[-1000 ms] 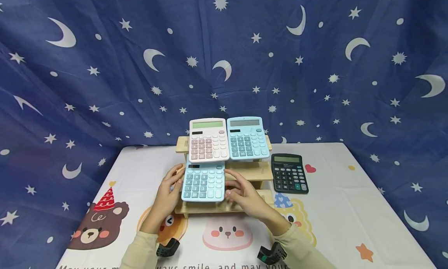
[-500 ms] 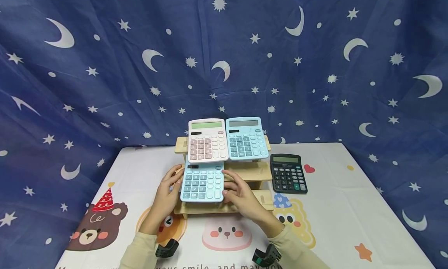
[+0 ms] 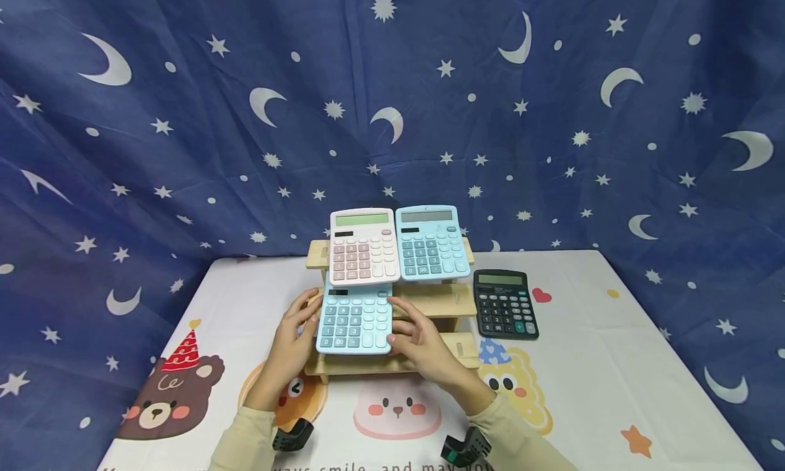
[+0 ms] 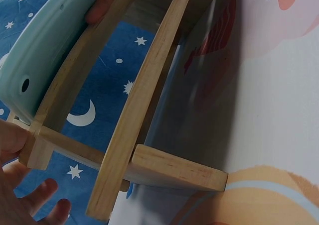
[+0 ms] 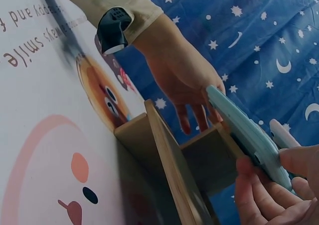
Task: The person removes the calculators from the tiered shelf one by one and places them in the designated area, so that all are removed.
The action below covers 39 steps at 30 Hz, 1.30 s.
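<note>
A light blue calculator (image 3: 358, 321) leans on the middle step of a three-step wooden stand (image 3: 438, 300). My right hand (image 3: 432, 352) pinches its right edge; the right wrist view shows the thumb on the key side and fingers (image 5: 251, 190) behind. At the opposite edge my left hand (image 3: 294, 341) rests beside the calculator and the stand's end. Its fingers (image 4: 42, 195) are loosely extended below the step in the left wrist view. Above, a white calculator with pink keys (image 3: 363, 249) overlaps the top of the held one and hides its display.
Another blue calculator (image 3: 431, 242) stands on the top step, right of the white one. A black calculator (image 3: 506, 304) lies on the white cartoon-printed tablecloth (image 3: 589, 362), just right of the stand. A dark blue star-and-moon curtain (image 3: 392, 82) hangs behind.
My right hand has moved slightly left, its thumb now at the lower right edge of the blue calculator. The left hand and the other calculators hold their places.
</note>
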{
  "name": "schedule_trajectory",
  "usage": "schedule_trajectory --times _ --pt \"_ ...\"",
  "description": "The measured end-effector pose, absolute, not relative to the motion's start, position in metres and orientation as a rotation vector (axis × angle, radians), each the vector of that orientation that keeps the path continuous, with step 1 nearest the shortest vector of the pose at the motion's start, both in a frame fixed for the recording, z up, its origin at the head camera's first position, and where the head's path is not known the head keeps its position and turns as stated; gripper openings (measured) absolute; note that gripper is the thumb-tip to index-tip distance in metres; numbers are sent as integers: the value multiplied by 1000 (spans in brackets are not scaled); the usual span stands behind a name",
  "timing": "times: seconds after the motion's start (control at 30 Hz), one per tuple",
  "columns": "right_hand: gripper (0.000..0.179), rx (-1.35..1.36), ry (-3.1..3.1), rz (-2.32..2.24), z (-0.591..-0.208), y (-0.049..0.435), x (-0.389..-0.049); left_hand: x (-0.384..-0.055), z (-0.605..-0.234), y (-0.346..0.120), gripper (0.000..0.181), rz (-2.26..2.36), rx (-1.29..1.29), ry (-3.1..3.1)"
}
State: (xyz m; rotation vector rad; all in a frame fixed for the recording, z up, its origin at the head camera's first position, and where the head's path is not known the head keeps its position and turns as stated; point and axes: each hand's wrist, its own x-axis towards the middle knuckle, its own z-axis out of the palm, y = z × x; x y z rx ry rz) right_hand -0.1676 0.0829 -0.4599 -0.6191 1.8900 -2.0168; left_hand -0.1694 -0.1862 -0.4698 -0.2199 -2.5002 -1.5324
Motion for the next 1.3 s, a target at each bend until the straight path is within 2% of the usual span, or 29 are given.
schedule_trajectory --times 0.47,1.3 --pt "71 -533 1831 -2046 -459 88 -172 -173 -468 -185 40 -1541 -234 -2502" --pt "72 -560 1780 -2059 -458 91 -171 -169 -474 -188 39 -1522 -261 -2489"
